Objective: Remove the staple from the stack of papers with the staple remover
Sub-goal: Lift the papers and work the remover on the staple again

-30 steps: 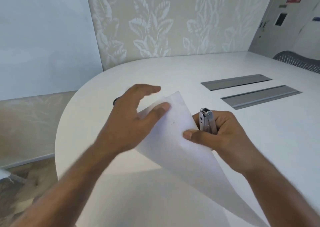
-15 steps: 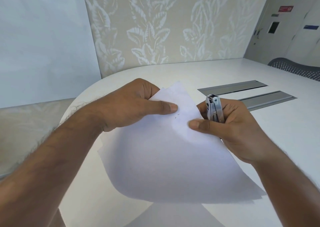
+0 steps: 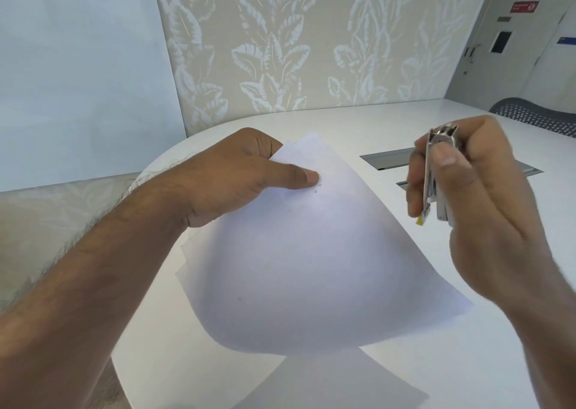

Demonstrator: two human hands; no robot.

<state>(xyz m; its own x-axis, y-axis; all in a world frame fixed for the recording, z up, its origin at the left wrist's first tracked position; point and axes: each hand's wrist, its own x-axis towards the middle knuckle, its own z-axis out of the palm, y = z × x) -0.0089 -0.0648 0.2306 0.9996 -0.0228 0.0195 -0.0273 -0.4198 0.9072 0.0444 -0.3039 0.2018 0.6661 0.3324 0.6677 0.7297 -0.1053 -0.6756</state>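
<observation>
Fingers pinch the stack of papers (image 3: 305, 262) at one corner while our other hand grips the staple remover (image 3: 438, 174).

Our left hand (image 3: 237, 178) pinches the stack's far corner, thumb pressed flat on top beside two tiny dark marks, the other fingers (image 3: 265, 146) curled behind; the sheets droop above the white table (image 3: 327, 128). To the right of the stack, well apart from it, our right hand (image 3: 486, 196) wraps closed around the metal remover, thumb pressed on its side. We cannot tell how its jaws stand. Beyond the stack lie two grey slots (image 3: 386, 159) in the table.
</observation>
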